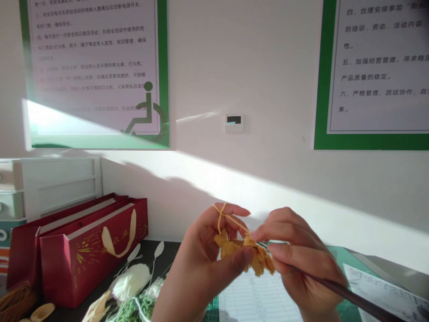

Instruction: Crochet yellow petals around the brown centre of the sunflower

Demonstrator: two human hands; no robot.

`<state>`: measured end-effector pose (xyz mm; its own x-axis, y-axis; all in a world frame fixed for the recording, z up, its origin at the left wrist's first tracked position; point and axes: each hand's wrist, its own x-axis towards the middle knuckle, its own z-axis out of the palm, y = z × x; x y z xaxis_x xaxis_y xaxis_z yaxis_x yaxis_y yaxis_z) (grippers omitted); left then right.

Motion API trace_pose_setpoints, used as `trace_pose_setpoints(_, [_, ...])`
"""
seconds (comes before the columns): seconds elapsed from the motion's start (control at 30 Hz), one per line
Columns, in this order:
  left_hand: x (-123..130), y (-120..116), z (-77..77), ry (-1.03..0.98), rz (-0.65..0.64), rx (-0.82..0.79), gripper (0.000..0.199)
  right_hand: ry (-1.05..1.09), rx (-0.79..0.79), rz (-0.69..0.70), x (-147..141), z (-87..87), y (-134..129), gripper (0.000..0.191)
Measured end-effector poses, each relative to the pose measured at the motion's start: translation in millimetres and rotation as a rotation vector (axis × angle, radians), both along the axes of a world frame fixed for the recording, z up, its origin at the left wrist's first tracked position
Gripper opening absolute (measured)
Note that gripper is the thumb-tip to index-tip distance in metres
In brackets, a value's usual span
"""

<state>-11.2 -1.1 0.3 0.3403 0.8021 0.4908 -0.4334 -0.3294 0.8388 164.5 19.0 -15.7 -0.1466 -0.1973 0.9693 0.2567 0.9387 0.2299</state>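
A dark-handled hook [335, 288], pinched in the right hand [303, 255], meets a yellow crocheted piece [231, 247] gripped by the left hand [208, 264].
It's held up above a lined sheet [258, 295], yarn [219, 221] looped over a left finger and running to the piece. Ruffles are already formed, so I'd judge it well under way; with yarn attached, it looks unfinished.

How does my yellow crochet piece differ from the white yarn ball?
The crochet piece is golden yellow; the yarn ball is white. The crochet piece is stitched and bumpy, while the yarn ball is rounded and smoother. The left hand holds the crochet piece; the yarn ball lies near the red bag. Both look fibrous.
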Motion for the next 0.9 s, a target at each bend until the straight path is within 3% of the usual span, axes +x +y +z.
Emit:
trace_pose_setpoints(0.2, [-0.4,-0.4,2.5,-0.035,-0.06,-0.019,0.048,0.035,-0.026,0.029,-1.0,-7.8,9.3,0.044])
trace_pose_setpoints(0.3, [2.0,-2.3,4.6,-0.104,-0.072,-0.057,0.044,0.071,-0.012,0.006,-3.4,-12.2,9.1,0.053])
trace_pose_setpoints(0.4, [5.5,-3.2,5.7,-0.152,-0.064,-0.105,0.042,0.162,-0.112,0.008,-9.8,-17.5,4.1,0.059])
trace_pose_setpoints(0.6, [11.4,-5.4,7.0,-0.161,-0.124,-0.146,0.061,0.285,-0.052,-0.037,-20.6,-24.4,-3.5,0.048])
trace_pose_setpoints(0.67, [14.1,-7.9,6.8,-0.165,-0.086,-0.145,0.065,0.301,-0.047,-0.08,-22.3,-21.9,-3.1,0.048])
trace_pose_setpoints(0.77, [17.5,-11.9,5.6,-0.185,0.08,-0.073,0.07,0.222,0.021,-0.156,-23.0,-14.5,-0.6,0.049])
trace_pose_setpoints(0.83, [18.1,-13.0,4.7,-0.182,0.186,-0.005,0.079,0.166,0.06,-0.153,-22.3,-10.3,0.9,0.044])
trace_pose_setpoints(0.9, [17.0,-12.2,4.0,-0.166,0.211,0.025,0.088,0.214,0.049,-0.115,-21.8,-8.3,1.2,0.033])
